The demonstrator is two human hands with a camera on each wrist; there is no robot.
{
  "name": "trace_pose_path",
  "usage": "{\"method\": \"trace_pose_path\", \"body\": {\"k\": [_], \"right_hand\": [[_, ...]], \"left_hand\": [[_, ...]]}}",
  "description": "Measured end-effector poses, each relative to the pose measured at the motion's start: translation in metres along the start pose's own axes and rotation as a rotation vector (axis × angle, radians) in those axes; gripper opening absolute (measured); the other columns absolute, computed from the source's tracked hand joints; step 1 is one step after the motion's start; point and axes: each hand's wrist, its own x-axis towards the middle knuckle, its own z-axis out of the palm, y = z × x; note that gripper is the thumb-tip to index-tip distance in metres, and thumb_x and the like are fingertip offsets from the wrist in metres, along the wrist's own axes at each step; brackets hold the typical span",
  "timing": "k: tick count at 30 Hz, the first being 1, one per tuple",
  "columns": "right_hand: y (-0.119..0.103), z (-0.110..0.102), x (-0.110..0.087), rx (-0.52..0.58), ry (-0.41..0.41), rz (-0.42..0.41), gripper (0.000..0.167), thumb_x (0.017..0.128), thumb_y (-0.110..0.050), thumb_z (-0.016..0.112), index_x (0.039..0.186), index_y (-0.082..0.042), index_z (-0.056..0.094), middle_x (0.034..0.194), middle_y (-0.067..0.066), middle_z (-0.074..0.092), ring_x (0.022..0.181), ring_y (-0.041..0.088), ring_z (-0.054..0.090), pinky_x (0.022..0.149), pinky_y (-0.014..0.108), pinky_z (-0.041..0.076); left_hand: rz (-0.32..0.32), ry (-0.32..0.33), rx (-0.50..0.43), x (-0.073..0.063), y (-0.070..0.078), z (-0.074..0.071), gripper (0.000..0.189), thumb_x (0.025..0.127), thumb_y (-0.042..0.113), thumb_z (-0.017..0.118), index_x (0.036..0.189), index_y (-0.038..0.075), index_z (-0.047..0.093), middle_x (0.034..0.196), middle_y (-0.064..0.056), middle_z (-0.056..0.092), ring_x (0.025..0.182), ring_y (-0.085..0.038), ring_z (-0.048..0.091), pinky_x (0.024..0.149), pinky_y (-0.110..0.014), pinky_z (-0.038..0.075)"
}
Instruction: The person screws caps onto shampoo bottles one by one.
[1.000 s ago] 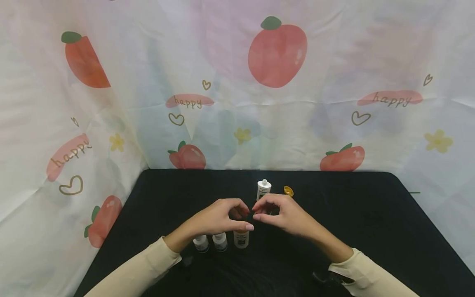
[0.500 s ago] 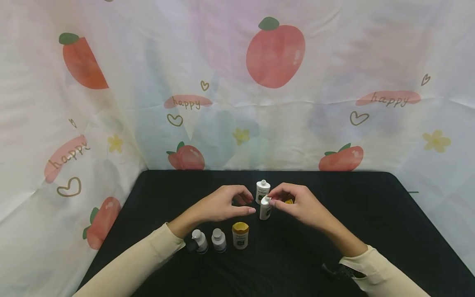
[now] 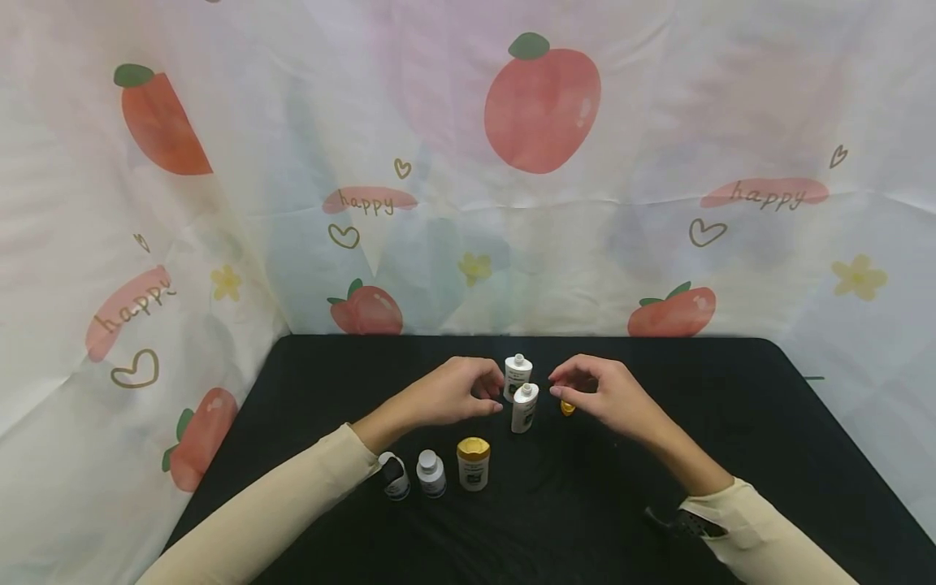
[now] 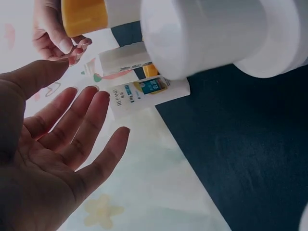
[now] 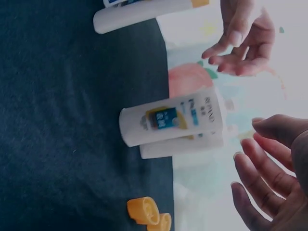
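While two white-capped bottles (image 3: 432,479) and a yellow-topped one (image 3: 474,471) stand closest to you, your left hand (image 3: 457,392) and right hand (image 3: 613,400) hover beyond, both empty, fingers relaxed. Between them there's a capless white bottle (image 3: 523,414), yellow caps (image 5: 136,211) near your right, another capless bottle (image 3: 517,372) just behind, then the fruit-print curtain (image 3: 643,106).

One bottle (image 3: 524,412) stands before another bottle (image 3: 517,370) on the tabletop (image 3: 695,406), two caps (image 5: 138,211) to their right, three bottles (image 3: 431,478) front left.
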Motion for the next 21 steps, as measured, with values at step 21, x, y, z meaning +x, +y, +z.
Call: {"method": "trace_pose_path", "body": {"k": [21], "right_hand": [[0.044,0.018,0.003,-0.060,-0.034,0.072,0.024,0.086,-0.014,0.083,0.106,-0.008,0.072,0.100,0.006,0.072,0.083,0.014,0.070,0.072,0.031,0.058]], "left_hand": [[-0.060,0.023,0.038,0.030,-0.001,0.021,0.036,0.090,0.023,0.080,0.118,0.005,0.067,0.107,-0.006,0.073,0.095,-0.014,0.068,0.079,-0.019,0.054]]}}
